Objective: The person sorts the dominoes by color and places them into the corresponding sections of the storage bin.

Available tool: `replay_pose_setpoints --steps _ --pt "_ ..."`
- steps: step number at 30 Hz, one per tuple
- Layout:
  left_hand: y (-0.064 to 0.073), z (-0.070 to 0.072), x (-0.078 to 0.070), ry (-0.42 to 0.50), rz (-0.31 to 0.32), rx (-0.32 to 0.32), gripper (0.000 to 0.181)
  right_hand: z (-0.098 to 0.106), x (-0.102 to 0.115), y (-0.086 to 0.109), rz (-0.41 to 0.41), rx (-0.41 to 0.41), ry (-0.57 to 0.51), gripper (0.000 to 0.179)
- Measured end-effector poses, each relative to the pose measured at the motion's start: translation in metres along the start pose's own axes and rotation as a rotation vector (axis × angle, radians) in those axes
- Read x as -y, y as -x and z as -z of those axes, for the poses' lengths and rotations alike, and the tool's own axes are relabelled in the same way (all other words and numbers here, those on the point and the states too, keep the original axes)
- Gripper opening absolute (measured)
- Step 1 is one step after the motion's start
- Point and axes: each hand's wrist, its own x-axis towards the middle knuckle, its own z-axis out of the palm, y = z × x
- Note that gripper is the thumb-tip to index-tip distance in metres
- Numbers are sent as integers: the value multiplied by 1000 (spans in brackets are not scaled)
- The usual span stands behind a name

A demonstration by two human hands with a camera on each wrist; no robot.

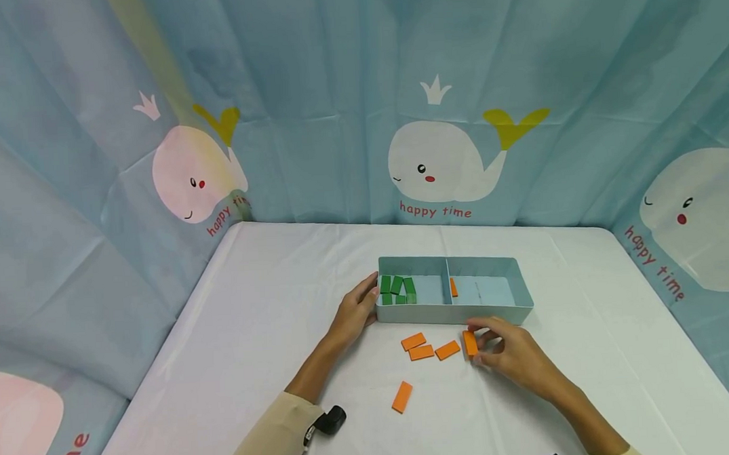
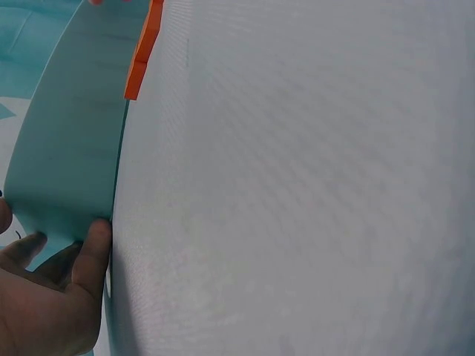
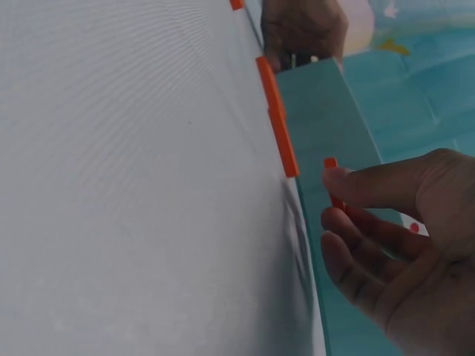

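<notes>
A pale blue-green box (image 1: 441,314) with two compartments lies on the table. Several green blocks (image 1: 397,284) are in its left compartment, and one orange block (image 1: 454,288) leans at the divider in the right one. My left hand (image 1: 351,314) rests against the box's left end; in the left wrist view its fingertips (image 2: 96,231) touch that end wall. Between thumb and fingers, my right hand (image 1: 517,356) pinches an orange block (image 1: 470,344) just in front of the box, also visible as a thin orange edge (image 3: 331,163) in the right wrist view.
On the white tablecloth (image 1: 293,278), a pair of touching orange blocks (image 1: 421,352) and a single orange block (image 1: 447,350) lie before the box. Another orange block (image 1: 402,397) lies nearer the front. A whale-printed curtain (image 1: 349,167) hangs behind the table.
</notes>
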Motion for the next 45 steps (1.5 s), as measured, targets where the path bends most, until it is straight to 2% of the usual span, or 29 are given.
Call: replay_pose_setpoints --steps 11,21,34,45 --pt "1 0 -1 6 -11 4 56 12 14 -3 26 -60 54 61" --pt "2 2 -1 -2 -25 16 57 25 20 -9 103 -132 100 65" --pt "1 2 -1 4 -14 14 57 37 21 -19 85 -145 93 64" --pt "2 1 -1 3 -5 12 56 44 18 -31 117 -160 63 61"
